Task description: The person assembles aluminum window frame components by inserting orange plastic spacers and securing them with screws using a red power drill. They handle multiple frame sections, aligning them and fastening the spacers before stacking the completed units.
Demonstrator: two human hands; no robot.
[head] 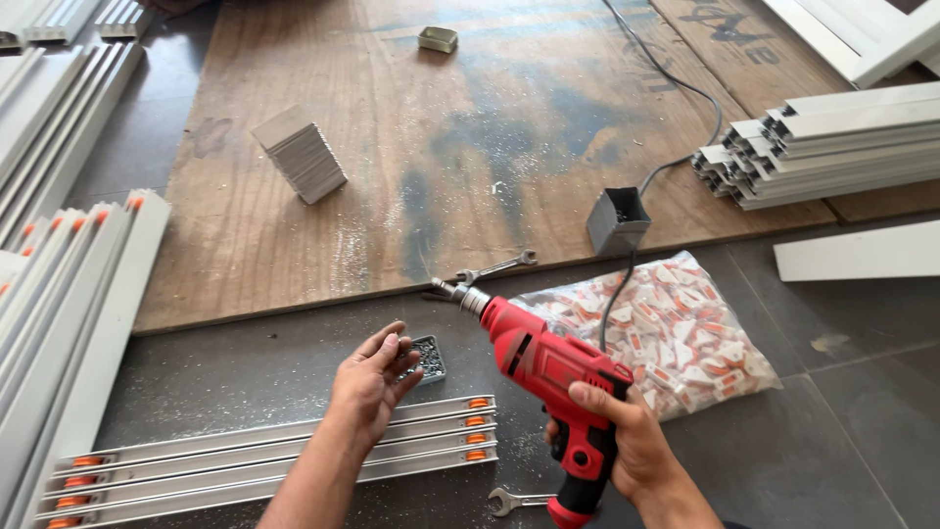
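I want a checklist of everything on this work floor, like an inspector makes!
Surface: dark grey tiled floor, dusty, with a worn brown plywood sheet on it.
Job's things: red corded power drill; grey aluminium rails with orange end pieces; small box of screws.
Clutter: clear bag of white-and-orange small parts; two metal spanners; grey square tube offcut; stack of thin grey plates.
Grips: right hand grips the drill; left hand open over the screws.
Cables: black cord crosses the plywood.
Surroundings: bundles of grey aluminium profiles.
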